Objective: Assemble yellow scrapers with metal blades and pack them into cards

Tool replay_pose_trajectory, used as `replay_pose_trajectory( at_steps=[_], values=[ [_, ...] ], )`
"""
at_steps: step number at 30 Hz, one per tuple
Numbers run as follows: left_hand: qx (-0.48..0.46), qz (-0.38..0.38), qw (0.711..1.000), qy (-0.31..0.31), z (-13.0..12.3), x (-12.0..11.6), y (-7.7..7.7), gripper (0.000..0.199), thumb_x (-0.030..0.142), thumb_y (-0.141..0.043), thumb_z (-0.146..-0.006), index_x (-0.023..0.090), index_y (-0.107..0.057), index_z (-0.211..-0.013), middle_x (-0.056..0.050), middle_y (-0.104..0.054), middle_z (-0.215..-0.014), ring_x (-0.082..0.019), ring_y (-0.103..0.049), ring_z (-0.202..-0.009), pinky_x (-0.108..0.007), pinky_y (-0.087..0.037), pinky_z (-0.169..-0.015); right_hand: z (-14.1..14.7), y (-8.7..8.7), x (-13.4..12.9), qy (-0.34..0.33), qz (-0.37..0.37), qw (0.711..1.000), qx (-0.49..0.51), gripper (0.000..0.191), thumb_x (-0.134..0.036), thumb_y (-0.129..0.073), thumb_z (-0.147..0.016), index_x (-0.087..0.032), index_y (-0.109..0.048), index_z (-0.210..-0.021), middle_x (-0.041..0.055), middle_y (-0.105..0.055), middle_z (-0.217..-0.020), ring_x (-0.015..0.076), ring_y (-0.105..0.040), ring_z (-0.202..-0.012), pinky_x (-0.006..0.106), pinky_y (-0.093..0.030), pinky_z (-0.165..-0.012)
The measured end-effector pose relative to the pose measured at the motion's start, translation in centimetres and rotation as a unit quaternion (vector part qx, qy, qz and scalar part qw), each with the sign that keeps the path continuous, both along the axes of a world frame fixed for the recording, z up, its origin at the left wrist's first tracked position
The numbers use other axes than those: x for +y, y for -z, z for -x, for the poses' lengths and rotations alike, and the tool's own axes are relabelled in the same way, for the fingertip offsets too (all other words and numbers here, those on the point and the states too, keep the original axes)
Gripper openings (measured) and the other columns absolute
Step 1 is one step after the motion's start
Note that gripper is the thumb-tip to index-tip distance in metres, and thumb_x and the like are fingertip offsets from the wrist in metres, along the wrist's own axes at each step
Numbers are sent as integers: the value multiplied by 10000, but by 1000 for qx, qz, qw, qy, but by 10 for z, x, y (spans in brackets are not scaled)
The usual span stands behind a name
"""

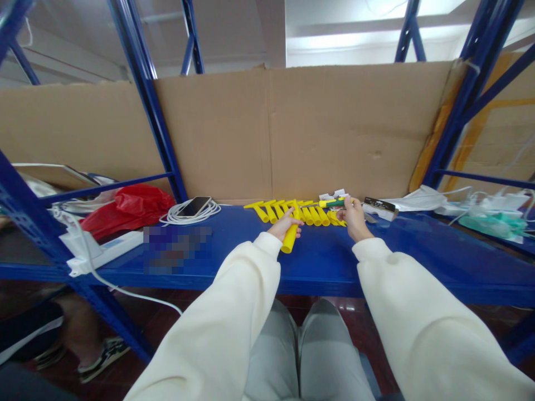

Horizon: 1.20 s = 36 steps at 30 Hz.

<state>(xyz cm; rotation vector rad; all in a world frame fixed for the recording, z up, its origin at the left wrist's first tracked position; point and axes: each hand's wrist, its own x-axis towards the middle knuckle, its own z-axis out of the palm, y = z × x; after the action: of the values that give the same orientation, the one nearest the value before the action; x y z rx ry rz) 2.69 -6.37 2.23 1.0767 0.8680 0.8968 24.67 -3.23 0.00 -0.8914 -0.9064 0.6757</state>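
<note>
My left hand [286, 225] is closed around a yellow plastic piece [289, 241] with a hollow tube-like handle, held tilted above the blue shelf [246, 262]. My right hand [353, 218] grips a screwdriver [333, 203] by its green and yellow handle. Its thin shaft points left to the top of the held piece; whether the tip touches it I cannot tell. Behind my hands, a row of similar yellow pieces [312, 216] lies along the back of the shelf, partly hidden by my left hand.
At left are a coiled white cable [211, 209] with a phone [194, 206], a red plastic bag [136, 206] and a white power strip [112, 250]. A small black-and-white box [379, 208] lies right. Cardboard [334, 128] backs the shelf between blue posts. Another person's leg [79, 323] shows lower left.
</note>
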Motion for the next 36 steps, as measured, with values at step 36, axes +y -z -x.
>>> replay_pose_trajectory(
  at_steps=[36],
  values=[
    [-5, 8, 1000, -6, -1, -1, -1, 978, -33, -518, -810, 346, -145, -1631, 44, -544, -760, -71, -449, -451, -176, -358, -456, 6, -14, -19, -16, 22, 1000, 1, 521, -603, -826, -736, -244, -452, -792, -88, -550, -515, 77, -470, -361, 157, -307, -328]
  ],
)
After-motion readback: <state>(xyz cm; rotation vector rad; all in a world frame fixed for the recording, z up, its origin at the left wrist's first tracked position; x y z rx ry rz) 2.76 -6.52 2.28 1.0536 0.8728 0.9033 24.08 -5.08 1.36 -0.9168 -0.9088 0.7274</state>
